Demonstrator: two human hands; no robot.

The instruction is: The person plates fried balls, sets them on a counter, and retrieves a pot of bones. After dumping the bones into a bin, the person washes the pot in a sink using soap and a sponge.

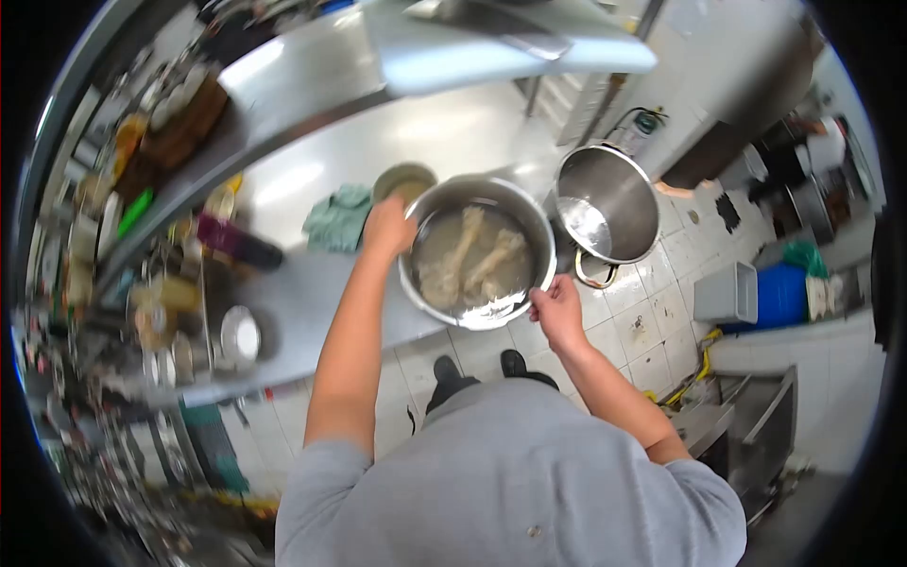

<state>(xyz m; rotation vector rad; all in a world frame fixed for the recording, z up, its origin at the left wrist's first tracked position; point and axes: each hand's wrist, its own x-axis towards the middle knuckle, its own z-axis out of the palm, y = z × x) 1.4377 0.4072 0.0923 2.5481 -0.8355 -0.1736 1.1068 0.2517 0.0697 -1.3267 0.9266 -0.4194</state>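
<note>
Between my hands is a wide metal pot (pixel 541 229) of cloudy liquid, with pale pieces that look like bones (pixel 465 248) lying in it. My left hand (pixel 389 228) is closed at the pot's left side, and my right hand (pixel 558 307) pinches its lower right edge. Any handles under the fingers are hidden. Just behind my left hand stands a smaller round container (pixel 385 180). A crumpled green cloth (pixel 338 219) lies to its left. Close to the pot's right side is a tall steel stockpot (pixel 648 203), with a shiny bottom and a looped handle.
A steel counter (pixel 331 293) runs along the left, below a raised shelf (pixel 312 71). On it are a dark purple bottle (pixel 236 240) and a white bowl (pixel 241 334). A grey bin (pixel 726 295) and blue drum (pixel 782 295) stand right. Another person (pixel 824 151) is at far right.
</note>
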